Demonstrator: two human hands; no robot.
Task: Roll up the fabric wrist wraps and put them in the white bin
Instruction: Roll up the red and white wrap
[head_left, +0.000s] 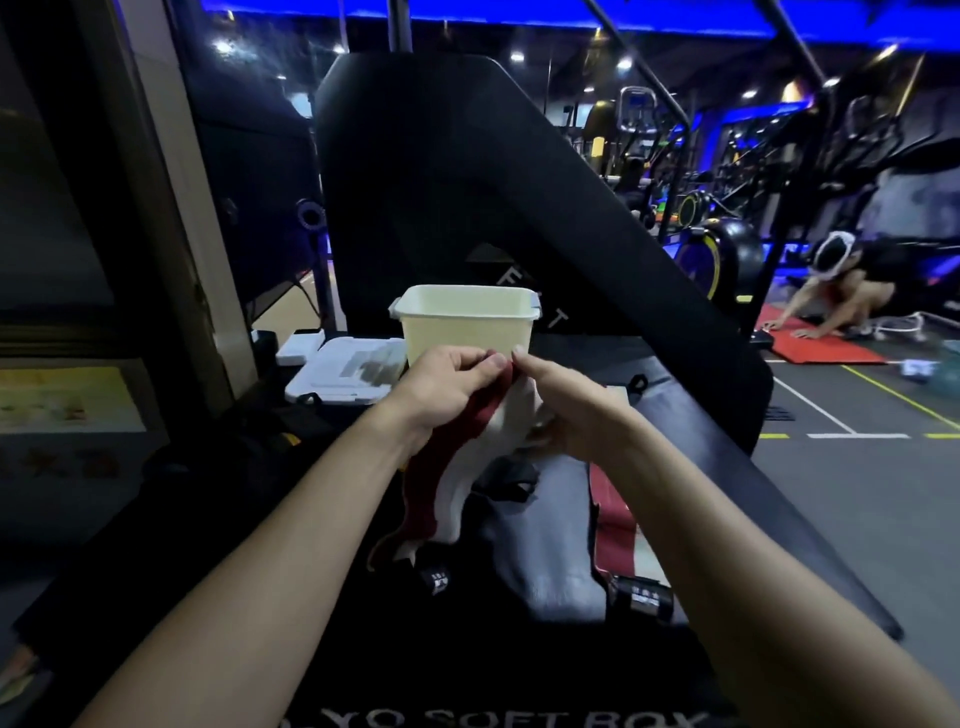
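I hold one red and white fabric wrist wrap (447, 467) up in the middle of the frame. My left hand (447, 382) pinches its top end with curled fingers and thumb. My right hand (566, 410) is at the same end, with its pointing finger stretched out to the edge and its other fingers curled by the cloth lower down; I cannot tell how tight it holds. The rest of the wrap hangs down loose and twisted toward the lower middle.

I think I am just starting the roll. To do it well, I should flatten the twist first, then turn the end over tight and keep the edges even.

The white plastic bin (467, 322) stands just behind my hands. A second red and white wrist wrap (621, 530) lies flat at the lower right, on the black padded box (363, 649).
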